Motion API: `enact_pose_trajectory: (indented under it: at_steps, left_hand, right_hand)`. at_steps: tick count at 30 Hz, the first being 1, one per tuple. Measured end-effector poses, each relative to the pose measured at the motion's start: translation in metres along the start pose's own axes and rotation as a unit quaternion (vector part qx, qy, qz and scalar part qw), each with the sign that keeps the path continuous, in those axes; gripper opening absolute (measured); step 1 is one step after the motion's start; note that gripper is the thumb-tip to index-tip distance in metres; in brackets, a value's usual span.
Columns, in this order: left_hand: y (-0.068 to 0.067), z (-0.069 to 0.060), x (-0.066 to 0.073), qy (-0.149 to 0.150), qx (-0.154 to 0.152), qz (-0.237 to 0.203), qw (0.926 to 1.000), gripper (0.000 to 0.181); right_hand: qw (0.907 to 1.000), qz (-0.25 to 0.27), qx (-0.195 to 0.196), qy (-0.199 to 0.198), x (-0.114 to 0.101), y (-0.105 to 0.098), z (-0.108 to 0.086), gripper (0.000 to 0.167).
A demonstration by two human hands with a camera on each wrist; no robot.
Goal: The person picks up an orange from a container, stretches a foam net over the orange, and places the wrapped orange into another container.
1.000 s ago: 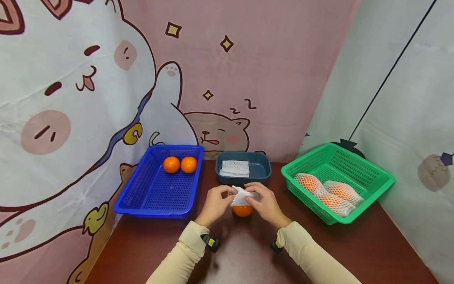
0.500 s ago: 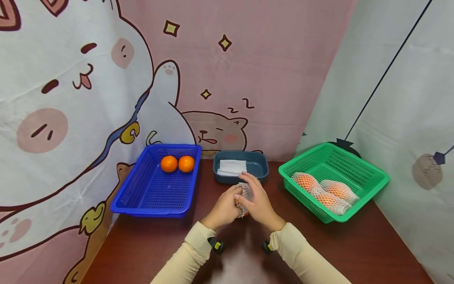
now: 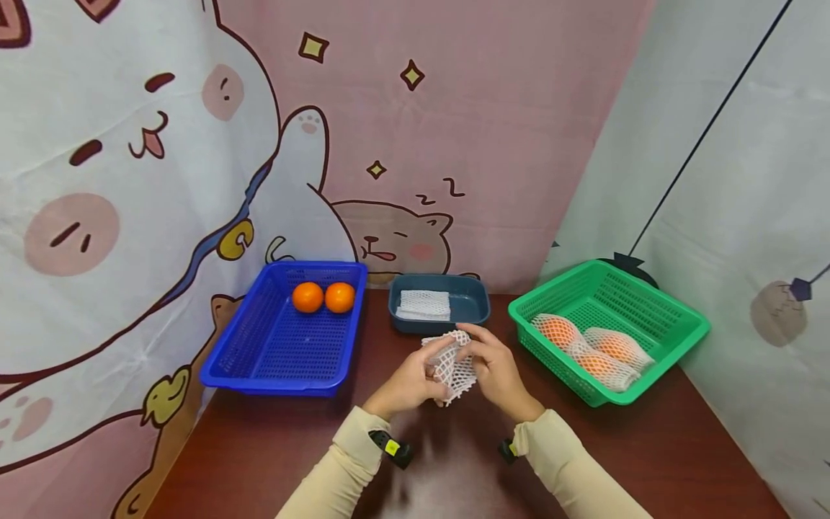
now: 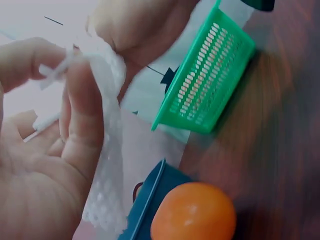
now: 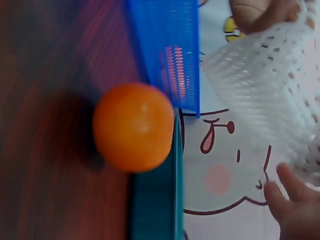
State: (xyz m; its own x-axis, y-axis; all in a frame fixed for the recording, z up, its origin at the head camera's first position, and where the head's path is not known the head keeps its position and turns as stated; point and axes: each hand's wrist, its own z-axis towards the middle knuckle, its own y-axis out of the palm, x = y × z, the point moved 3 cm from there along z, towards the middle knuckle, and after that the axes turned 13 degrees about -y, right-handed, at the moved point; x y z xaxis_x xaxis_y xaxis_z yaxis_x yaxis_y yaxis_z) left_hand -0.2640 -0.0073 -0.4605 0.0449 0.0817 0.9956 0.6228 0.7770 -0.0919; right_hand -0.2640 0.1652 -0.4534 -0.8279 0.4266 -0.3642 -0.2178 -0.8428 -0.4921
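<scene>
A white foam fruit net hangs opened out between my two hands. My left hand pinches the net near its rim with curled fingers, seen close up in the left wrist view. On the other side, my right hand holds the net's upper edge with bent fingers; part of its grip is hidden. A bare orange stands on the table below and apart from the net, also visible in the left wrist view; in the head view the net and hands cover it.
Two bare oranges lie in the blue basket at left. Behind the hands stands a dark teal tray with folded white nets. At right, a green basket contains three netted oranges.
A second ago the net was bunched over the orange; half a second ago the hands closed around both. Now the net is spread between the parted hands, away from the orange.
</scene>
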Motion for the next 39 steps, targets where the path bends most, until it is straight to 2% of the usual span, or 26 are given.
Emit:
enact_pose_trajectory:
  at_steps: [2,6,8,11,14,19,21,23,26,30,32,33,35,39]
  left_hand:
    - [0.004,0.0,0.0,0.004,-0.026,-0.03,0.9992,0.086]
    - [0.01,0.003,0.0,0.024,-0.051,-0.075,0.9955,0.087]
    - [0.011,0.004,0.001,0.033,-0.048,-0.08,0.9951,0.087]
    - [0.009,0.005,0.003,0.039,-0.022,-0.052,0.9976,0.087]
    - [0.007,0.005,0.005,0.036,0.001,-0.013,0.9993,0.084]
    - [0.005,-0.001,0.02,0.046,0.017,0.04,0.998,0.071]
    - [0.004,-0.005,0.026,0.057,0.04,0.059,0.9958,0.064]
    - [0.001,-0.008,0.029,0.06,0.076,0.079,0.9922,0.058]
    - [-0.008,-0.001,0.006,0.049,0.158,0.123,0.9784,0.054]
    - [-0.017,0.013,-0.033,-0.012,0.238,0.208,0.9488,0.057]
    - [-0.017,0.016,-0.043,-0.049,0.248,0.236,0.9383,0.061]
    - [-0.017,0.018,-0.048,-0.063,0.247,0.245,0.9355,0.064]
    - [-0.016,0.022,-0.056,-0.081,0.245,0.255,0.9317,0.07]
    - [-0.015,0.03,-0.067,-0.106,0.247,0.247,0.9311,0.078]
  right_hand:
    - [0.9976,0.06,0.003,0.035,0.002,0.001,-0.003,0.042]
    - [0.9811,0.171,0.003,0.092,0.0,0.002,-0.006,0.02]
    - [0.9759,0.187,-0.01,0.113,-0.001,0.001,-0.007,0.027]
    - [0.9775,0.153,-0.043,0.139,-0.003,-0.004,-0.007,0.049]
    - [0.9833,0.093,-0.075,0.138,-0.002,-0.013,-0.008,0.063]
    - [0.987,0.025,-0.124,0.099,0.003,-0.024,-0.011,0.069]
    - [0.986,0.005,-0.142,0.089,0.005,-0.027,-0.012,0.07]
    - [0.9829,-0.012,-0.158,0.094,0.007,-0.03,-0.013,0.07]
    - [0.9772,-0.032,-0.175,0.115,0.009,-0.034,-0.017,0.069]
    - [0.9688,-0.053,-0.195,0.143,0.011,-0.035,-0.025,0.07]
    - [0.9665,-0.061,-0.201,0.148,0.012,-0.034,-0.028,0.07]
    - [0.9655,-0.065,-0.203,0.149,0.012,-0.033,-0.029,0.071]
    - [0.9653,-0.07,-0.202,0.149,0.014,-0.032,-0.032,0.071]
    - [0.9671,-0.076,-0.196,0.143,0.02,-0.028,-0.034,0.07]
